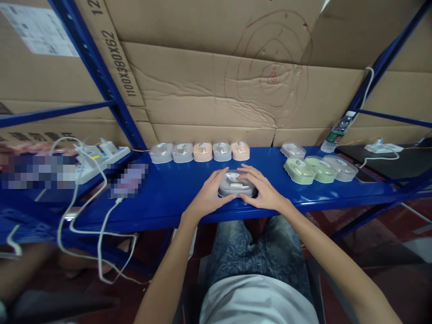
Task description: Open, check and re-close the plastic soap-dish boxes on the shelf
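Between my two hands, near the front edge of the blue shelf (162,198), sits a small grey case with a clear lid (236,183). A pale strip and a round sticker show on its top. My left hand (213,192) wraps around its left side, thumb along the front. From the right, my right hand (259,188) curves around the other side, with fingers over the top edge and the thumb at the front. Both hands are closed on the case. The palms hide its two ends.
Several similar grey and orange cases (202,152) line the back. Green and clear ones (299,171) cluster right, near a water bottle (337,133). At left are a pixelated phone (130,180), a power strip (101,157) and loose white cables (101,234). Cardboard (189,81) forms the back wall.
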Tool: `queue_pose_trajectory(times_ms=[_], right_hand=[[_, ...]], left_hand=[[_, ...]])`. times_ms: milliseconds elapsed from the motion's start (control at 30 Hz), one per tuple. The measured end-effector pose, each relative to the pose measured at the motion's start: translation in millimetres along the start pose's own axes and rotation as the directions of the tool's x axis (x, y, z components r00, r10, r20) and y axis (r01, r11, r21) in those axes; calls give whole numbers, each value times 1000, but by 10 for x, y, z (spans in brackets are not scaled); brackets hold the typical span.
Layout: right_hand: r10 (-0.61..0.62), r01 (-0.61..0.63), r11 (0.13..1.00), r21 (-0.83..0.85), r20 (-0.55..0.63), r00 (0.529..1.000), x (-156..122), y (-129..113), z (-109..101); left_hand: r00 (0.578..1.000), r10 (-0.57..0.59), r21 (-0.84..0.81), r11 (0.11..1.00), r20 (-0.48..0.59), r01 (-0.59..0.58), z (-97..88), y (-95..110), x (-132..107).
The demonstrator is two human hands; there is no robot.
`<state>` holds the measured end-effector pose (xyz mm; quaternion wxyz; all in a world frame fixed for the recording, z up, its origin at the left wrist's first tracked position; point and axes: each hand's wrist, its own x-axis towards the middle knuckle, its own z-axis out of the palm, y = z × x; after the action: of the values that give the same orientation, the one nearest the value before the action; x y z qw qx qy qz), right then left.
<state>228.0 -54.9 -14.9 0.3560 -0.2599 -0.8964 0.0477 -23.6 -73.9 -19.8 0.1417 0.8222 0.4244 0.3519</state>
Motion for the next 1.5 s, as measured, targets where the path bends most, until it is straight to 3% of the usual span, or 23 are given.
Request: queue_pose_trajectory(times_ms=[133, 300, 433, 533, 633, 733, 833, 933, 1067, 1300, 1400, 1500], right_hand=[[44, -43, 997, 65, -15, 999, 9, -5, -62], [70, -75, 992, 102, 54, 996, 11, 14, -76], [97, -103, 991, 88, 65, 993, 0, 34, -51], [105, -109, 989, 99, 42, 994, 13, 39, -46], [121, -114, 988, 107, -56, 991, 31, 102, -96], [185, -191, 982, -12, -189, 964, 15, 287, -215], [268, -322, 917, -234, -234, 935, -43, 554, -341], [339, -387, 829, -404, -187, 922, -117, 768, -393], [406, -389, 776, -497, -79, 911, -172, 866, -361], [437, -369, 799, -475, 36, 899, -217, 933, -300], [389, -369, 819, -439, -47, 920, -196, 870, -322], [266, -303, 911, -278, -163, 950, -81, 649, -347]], left_hand=[[1000, -14, 4, 1000, 8, 14, -10, 38, -12], [995, -81, -22, 996, 61, 83, 19, 116, -70], [991, -111, -53, 992, 71, 115, 34, 56, -108], [989, -132, -69, 988, 65, 136, 41, -47, -103], [986, -159, -87, 983, 51, 163, 45, -98, -83], [982, -182, -89, 979, 53, 186, 36, -69, -72], [974, -215, -73, 973, 72, 220, 15, -14, -75], [966, -244, -51, 967, 80, 249, -6, 21, -65], [962, -260, 8, 966, 88, 260, -16, 66, -1], [962, -272, 31, 962, 38, 271, 55, 130, 67], [966, -257, -7, 966, 26, 257, 82, 90, 57], [969, -246, -15, 969, 35, 246, 93, 40, 56]])
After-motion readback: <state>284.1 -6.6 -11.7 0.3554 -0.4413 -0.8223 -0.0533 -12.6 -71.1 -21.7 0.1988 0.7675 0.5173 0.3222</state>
